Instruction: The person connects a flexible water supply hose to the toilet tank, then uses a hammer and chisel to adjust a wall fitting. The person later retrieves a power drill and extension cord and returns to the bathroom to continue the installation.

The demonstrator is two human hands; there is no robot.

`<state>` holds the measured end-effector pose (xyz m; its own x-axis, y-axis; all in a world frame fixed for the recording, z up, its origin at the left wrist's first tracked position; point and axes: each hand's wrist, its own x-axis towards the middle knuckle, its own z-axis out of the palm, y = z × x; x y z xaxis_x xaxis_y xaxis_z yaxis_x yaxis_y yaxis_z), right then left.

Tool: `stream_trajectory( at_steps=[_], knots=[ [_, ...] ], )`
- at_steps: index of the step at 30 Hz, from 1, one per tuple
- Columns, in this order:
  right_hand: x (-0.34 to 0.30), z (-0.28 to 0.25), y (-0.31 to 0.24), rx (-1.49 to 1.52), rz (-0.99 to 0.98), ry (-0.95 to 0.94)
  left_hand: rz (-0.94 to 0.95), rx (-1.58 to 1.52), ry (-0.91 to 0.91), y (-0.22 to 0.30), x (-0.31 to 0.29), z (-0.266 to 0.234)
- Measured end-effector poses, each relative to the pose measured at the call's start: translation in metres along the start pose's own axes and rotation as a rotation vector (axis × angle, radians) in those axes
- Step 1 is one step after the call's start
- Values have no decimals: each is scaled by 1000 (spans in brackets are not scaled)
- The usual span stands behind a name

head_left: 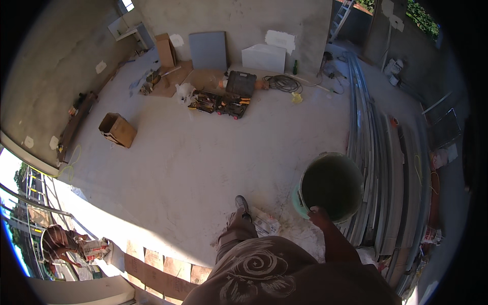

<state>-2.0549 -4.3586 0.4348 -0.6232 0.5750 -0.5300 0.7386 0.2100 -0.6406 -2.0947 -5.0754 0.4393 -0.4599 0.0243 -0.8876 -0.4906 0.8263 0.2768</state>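
My right hand (pixel 319 217) is closed at the near left rim of a large round pale-green bucket (pixel 297 199). The bucket's mouth faces up toward me, and its inside is dark, so I cannot make out what is in it. It is beside the long metal profiles on my right. My left hand is out of view. A crumpled paper sack (pixel 265 222) lies on the dusty floor between my shoe (pixel 241 203) and the bucket.
Long metal profiles (pixel 373 152) run along the right side. Farther off are an open toolbox (pixel 234 104), a coiled cable (pixel 282 84) and leaning boards (pixel 208 51). A cardboard box (pixel 118 130) stands left. Flattened cardboard (pixel 162 272) lies at the lower left, near a ladder (pixel 35 185).
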Motion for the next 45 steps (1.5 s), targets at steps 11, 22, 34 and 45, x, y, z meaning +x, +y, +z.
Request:
stream_trajectory(
  at_steps=[11, 22, 34, 45],
  knots=[
    [26, -21, -32, 1, 660, -153, 286, -303, 256, 509, 234, -315],
    [244, -101, -124, 392, 828, 37, 389, -73, 235, 870, 345, -317],
    [523, -368, -117, 561, 678, 292, 246, 667, -227, 1040, 426, -168],
    [630, -519, -143, 444, 759, 89, 401, 448, -86, 1582, 608, -51]
  ],
)
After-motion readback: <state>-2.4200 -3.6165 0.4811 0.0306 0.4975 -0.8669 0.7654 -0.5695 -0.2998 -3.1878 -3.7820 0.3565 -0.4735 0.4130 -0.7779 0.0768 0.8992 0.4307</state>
